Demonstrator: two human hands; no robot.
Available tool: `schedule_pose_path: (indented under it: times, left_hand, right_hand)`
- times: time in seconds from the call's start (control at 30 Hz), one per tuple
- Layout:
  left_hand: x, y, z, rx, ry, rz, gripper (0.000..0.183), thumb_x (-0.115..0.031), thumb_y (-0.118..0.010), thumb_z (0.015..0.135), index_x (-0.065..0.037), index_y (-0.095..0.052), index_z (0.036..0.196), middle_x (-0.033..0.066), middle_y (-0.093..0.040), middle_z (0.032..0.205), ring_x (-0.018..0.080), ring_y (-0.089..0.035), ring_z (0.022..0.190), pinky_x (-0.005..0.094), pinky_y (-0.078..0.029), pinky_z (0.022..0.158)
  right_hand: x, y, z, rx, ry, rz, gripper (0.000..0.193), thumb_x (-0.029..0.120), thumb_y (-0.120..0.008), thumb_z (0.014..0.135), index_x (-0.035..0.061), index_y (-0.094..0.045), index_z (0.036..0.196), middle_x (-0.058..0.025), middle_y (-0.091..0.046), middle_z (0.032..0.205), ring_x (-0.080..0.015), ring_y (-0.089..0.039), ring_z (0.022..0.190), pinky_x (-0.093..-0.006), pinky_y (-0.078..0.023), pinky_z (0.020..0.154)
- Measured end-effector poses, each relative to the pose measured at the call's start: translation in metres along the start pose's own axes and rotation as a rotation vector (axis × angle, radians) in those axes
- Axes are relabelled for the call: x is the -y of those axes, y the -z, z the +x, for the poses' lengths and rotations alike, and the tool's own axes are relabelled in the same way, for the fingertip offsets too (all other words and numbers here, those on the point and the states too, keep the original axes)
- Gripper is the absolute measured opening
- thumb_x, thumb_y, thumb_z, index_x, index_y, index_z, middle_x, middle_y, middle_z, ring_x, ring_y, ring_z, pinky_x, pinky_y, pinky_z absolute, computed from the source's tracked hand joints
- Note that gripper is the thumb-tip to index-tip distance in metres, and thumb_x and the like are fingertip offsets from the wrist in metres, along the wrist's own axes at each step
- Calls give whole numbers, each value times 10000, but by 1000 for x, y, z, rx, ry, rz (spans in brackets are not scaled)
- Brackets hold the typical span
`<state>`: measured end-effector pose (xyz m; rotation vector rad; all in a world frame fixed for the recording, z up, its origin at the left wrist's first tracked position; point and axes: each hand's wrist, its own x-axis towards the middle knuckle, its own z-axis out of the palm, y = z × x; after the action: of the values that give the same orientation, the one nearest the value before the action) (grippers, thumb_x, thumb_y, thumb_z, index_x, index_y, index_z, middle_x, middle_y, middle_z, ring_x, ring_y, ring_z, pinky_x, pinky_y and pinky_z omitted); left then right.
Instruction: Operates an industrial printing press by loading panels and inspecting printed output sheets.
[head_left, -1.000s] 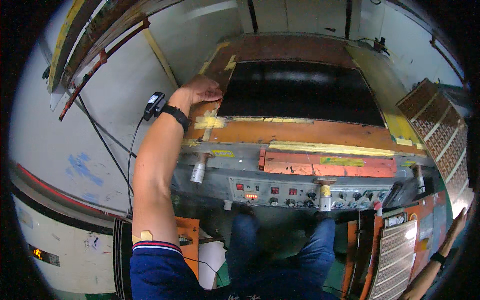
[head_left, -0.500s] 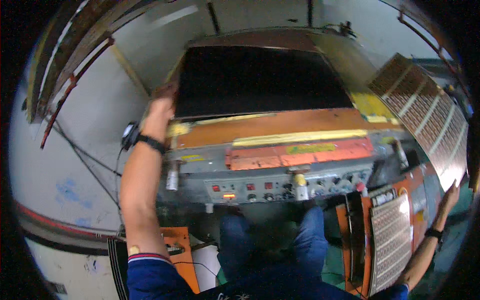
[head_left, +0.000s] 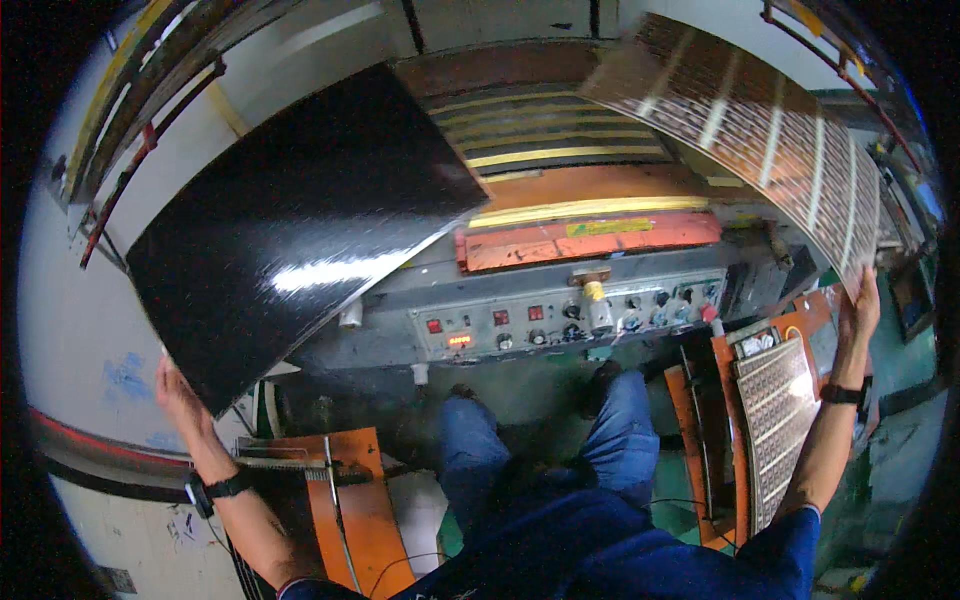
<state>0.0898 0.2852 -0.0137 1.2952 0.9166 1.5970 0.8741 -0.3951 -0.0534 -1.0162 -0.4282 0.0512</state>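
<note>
Head view showed me with 2 panels raised, 1 to a hand, on opposite sides of the console. Left of the console, my left hand grasped the black panel by its outer edge, close to the lowest corner; the ends of those fingers were behind the sheet, so I could not tell how firmly they pinched. Right of the console, my right hand was clasped on the near end of the patterned panel, whose far end reached out toward the striped bed beyond the console. I judged the 1-handed holds to be the weak point: each sheet's weight lay far out from my fingers, so a loose pinch could let it twist or droop. The black panel's inner corner was near the red bar just beyond the console, and a careless swing rightward could scuff it there. A dip on the right could knock the patterned panel against the bed. The 2 sheets were apart, but drawing both inward over the console together could make them collide.
</note>
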Motion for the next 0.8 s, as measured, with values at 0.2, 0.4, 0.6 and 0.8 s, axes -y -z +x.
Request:
schedule_pose_path:
  times: [0.2,0.4,0.6,0.8]
  left_hand:
    - [-39,123,-18,-201,-29,112,221,-117,-477,958,-8,-570,1126,110,-625,1076,218,-614,965,322,-512,814]
    - [-40,170,-8,-233,-120,272,206,-107,-486,957,-1,-573,1110,93,-633,1033,182,-613,921,296,-494,822]
    - [-44,163,-3,-225,-70,216,196,-104,-495,955,-1,-560,1109,81,-631,1023,169,-608,921,294,-484,834]
    - [-45,159,0,-203,-77,217,219,-123,-508,955,4,-550,1127,96,-626,1062,183,-604,956,306,-479,854]
  right_hand:
    - [-86,-195,68,210,-114,16,284,191,-497,962,-34,-565,1122,-98,-645,1056,-192,-627,936,-315,-493,855]
    - [-173,-317,107,267,-221,48,159,133,-516,935,-14,-571,964,-79,-622,903,-173,-625,830,-327,-523,778]
    - [-214,-330,136,17,-373,-230,107,147,-556,883,42,-576,874,-17,-555,717,-126,-494,592,-283,-409,527]
    - [-223,-302,159,128,-420,-331,119,183,-545,894,69,-578,876,-2,-533,698,-121,-500,592,-265,-398,484]
